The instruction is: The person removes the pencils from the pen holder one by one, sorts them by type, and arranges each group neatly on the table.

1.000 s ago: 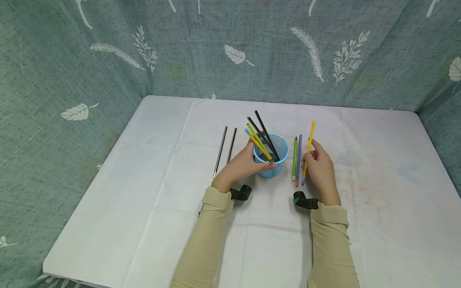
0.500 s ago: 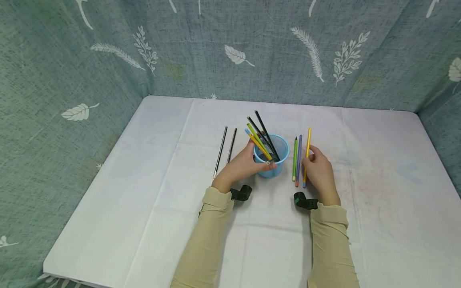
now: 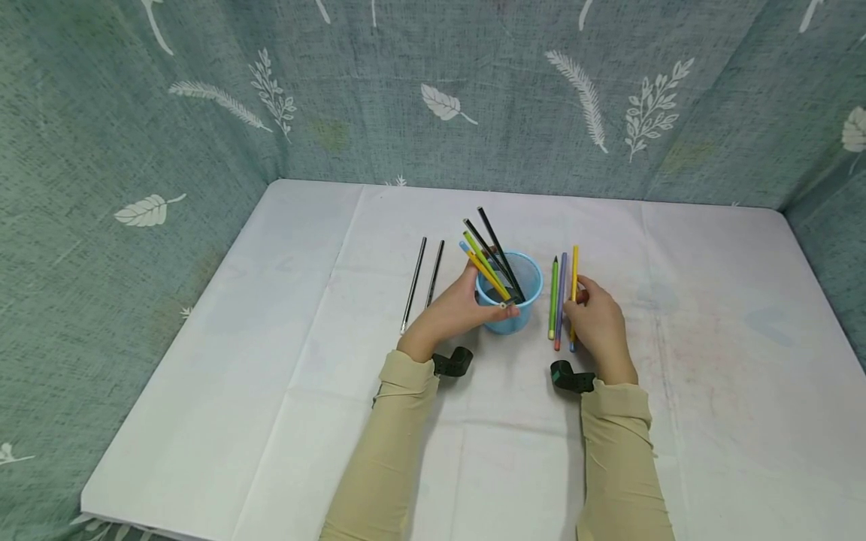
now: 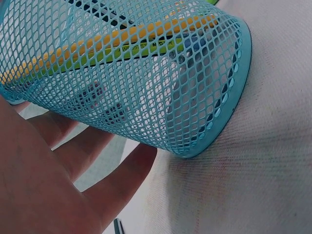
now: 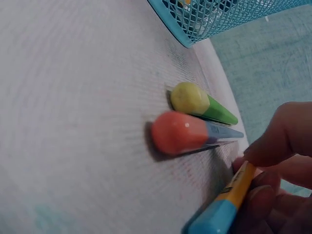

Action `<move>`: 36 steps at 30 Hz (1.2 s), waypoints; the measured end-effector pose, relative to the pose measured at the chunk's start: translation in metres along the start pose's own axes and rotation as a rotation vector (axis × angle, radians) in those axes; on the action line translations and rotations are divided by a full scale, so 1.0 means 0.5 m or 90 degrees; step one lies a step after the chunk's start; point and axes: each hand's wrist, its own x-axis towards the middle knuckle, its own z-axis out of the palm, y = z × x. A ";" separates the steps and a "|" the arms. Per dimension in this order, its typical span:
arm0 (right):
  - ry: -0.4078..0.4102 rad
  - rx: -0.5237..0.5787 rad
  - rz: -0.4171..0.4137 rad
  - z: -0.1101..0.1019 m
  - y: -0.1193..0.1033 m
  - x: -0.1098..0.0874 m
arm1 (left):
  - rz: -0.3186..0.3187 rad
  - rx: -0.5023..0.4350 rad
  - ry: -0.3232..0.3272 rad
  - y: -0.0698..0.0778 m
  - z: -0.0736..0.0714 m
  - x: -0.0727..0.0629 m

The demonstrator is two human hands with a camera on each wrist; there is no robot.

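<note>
My left hand (image 3: 449, 312) holds a light blue mesh pencil cup (image 3: 509, 324), thumb on its near rim. Several pencils lean in the cup: black, green and yellow. In the left wrist view, fingers rest along the mesh wall (image 4: 122, 92). My right hand (image 3: 601, 324) pinches a yellow pencil (image 3: 575, 267) with a blue end, low over the cloth; the right wrist view cannot settle whether it touches. Just left of it lie a purple pencil (image 3: 561, 289) with a red end and a green pencil (image 3: 553, 297) with a yellowish end.
Two black pencils lie left of the cup, the outer black pencil (image 3: 414, 285) and the inner black pencil (image 3: 436, 270), partly behind the left hand. White cloth covers the table (image 3: 325, 421). A grey-green leaf-print curtain (image 3: 379, 128) hangs behind and at the sides.
My right hand has brought the yellow pencil left and nearer to me, next to the purple one, and it has straightened in line with it. The left hand and cup have stayed put.
</note>
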 end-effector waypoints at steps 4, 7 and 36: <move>0.004 -0.005 -0.006 -0.001 0.000 0.000 | -0.004 0.007 -0.001 0.017 -0.001 -0.008; 0.009 -0.010 -0.014 0.000 0.001 0.000 | -0.009 0.013 0.003 0.021 -0.001 -0.011; 0.158 0.154 -0.131 0.060 0.045 0.051 | -0.008 0.006 0.000 0.020 -0.002 -0.010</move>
